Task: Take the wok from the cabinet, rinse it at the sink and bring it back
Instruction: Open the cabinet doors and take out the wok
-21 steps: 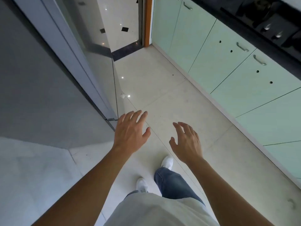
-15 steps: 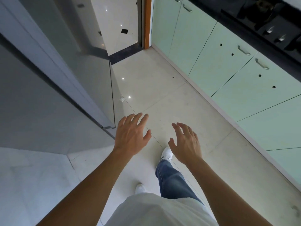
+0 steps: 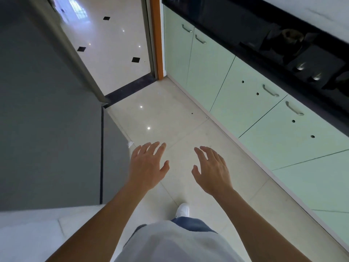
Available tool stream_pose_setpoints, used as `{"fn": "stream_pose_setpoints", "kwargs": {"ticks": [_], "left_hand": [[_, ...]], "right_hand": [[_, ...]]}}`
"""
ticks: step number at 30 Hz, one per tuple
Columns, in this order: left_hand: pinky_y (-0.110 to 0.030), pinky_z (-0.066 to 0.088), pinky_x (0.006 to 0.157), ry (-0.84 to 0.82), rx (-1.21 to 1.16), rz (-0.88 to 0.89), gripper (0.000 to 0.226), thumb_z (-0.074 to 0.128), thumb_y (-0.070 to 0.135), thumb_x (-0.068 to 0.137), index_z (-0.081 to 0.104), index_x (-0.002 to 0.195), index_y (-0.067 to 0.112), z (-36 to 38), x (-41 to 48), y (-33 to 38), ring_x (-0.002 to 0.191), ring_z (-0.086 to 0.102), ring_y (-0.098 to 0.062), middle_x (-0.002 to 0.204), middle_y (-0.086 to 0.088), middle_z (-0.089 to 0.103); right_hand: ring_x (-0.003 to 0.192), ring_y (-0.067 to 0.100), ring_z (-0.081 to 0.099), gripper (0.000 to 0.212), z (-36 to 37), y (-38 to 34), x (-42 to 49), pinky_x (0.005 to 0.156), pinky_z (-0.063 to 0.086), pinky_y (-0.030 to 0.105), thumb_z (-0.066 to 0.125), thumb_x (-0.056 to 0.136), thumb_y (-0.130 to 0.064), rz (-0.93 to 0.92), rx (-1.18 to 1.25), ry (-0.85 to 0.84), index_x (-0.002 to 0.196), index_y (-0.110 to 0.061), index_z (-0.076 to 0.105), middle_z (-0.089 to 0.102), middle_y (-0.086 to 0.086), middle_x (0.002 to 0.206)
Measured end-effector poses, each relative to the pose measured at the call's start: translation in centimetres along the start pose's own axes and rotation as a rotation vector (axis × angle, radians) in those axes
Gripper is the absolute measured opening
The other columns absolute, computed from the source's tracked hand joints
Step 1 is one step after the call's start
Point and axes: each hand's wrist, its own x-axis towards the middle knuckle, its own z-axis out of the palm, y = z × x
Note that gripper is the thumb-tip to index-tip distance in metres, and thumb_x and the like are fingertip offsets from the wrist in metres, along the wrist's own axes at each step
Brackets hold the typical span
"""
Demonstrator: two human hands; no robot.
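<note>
As I face the pale green cabinets (image 3: 245, 95), my left hand (image 3: 147, 165) and right hand (image 3: 212, 170) spread, released, holding nothing, above the floor (image 3: 170, 114).

Left hand (image 3: 147, 165) and right hand (image 3: 212, 170) hover over the tiled floor (image 3: 170, 114), fingers spread, holding nothing. Green cabinets (image 3: 245, 103) line the right side.

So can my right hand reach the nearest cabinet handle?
Probably yes: the right hand is empty and open, and only bare floor lies between it and the handle, though a step closer may help.
</note>
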Motion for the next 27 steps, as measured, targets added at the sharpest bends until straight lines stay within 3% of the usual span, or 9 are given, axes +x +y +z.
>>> {"fn": "stream_pose_setpoints", "kwargs": {"ticks": [14,27], "left_hand": [[-0.048,0.043,0.107,0.015,0.003,-0.010,0.059,0.045,0.058,0.088,0.049,0.138,0.025,-1.3,13.1,1.0,0.127,0.056,-0.028,0.140,-0.003,0.058],[-0.048,0.044,0.105,0.015,-0.058,0.050,0.060,0.048,0.058,0.085,0.054,0.136,0.026,-3.5,32.6,-7.3,0.125,0.058,-0.027,0.138,-0.003,0.060]], "right_hand": [[0.116,0.034,0.065,0.054,0.2,3.6,13.3,0.097,0.052,0.047,0.075,0.079,-0.026,0.006,0.050,-0.024,0.129,-0.010,0.062,0.064,0.014,0.132],[0.119,0.032,0.063,0.055,0.1,0.7,35.2,0.099,0.051,0.045,0.073,0.079,-0.026,0.056,-0.008,-0.002,0.131,-0.012,0.061,0.063,0.013,0.134]]}}
